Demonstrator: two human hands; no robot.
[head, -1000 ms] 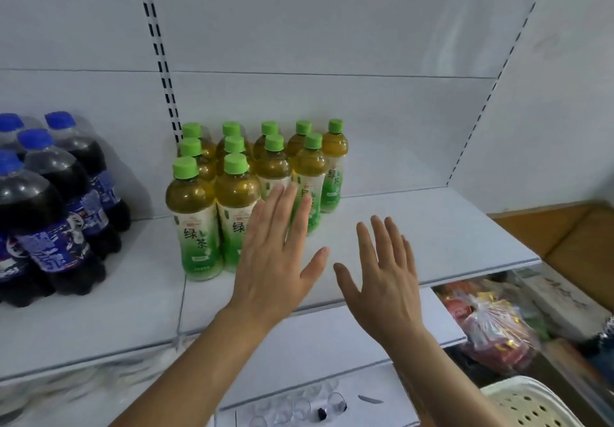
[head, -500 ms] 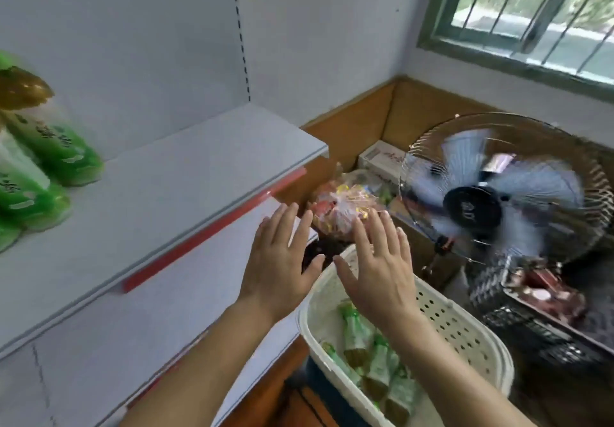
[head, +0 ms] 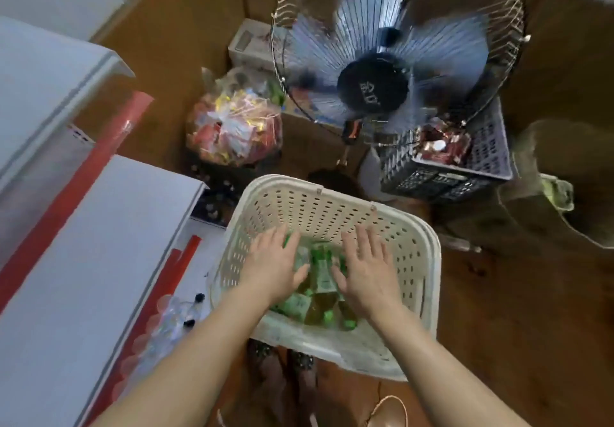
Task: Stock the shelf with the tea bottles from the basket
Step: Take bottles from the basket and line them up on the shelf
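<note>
Both hands are seen reaching down into the white perforated basket (head: 332,214), palms down. The left hand (head: 275,270) is held with its fingers (head: 265,244) straight and slightly spread; no bottle is seen to be gripped by them. The right hand (head: 368,267) is likewise held flat, its fingers (head: 365,240) extended and a little apart, with nothing clasped. Whether the fingertips are touching the bottles beneath cannot be told.

The tea bottles (head: 320,273) are found lying on their sides at the bottom of the basket, directly under and between the two sets of fingers. Green labels are shown between the thumbs, and amber tea with green caps (head: 329,316) is seen nearer the wrists, behind the fingers.

The far wall of the basket is placed just beyond the fingertips. Further beyond them, a clear bag of colourful packets (head: 232,127) is set on the brown floor, and a wire-caged electric fan (head: 375,84) is seen with its blades blurred. To the right of the right fingers and further out, a dark slotted crate (head: 465,167) holds shiny wrapped goods. To the left of the left fingers, white shelves (head: 83,260) with red edge strips are seen, and clear plastic cups (head: 166,320) are stored on the lowest level.
</note>
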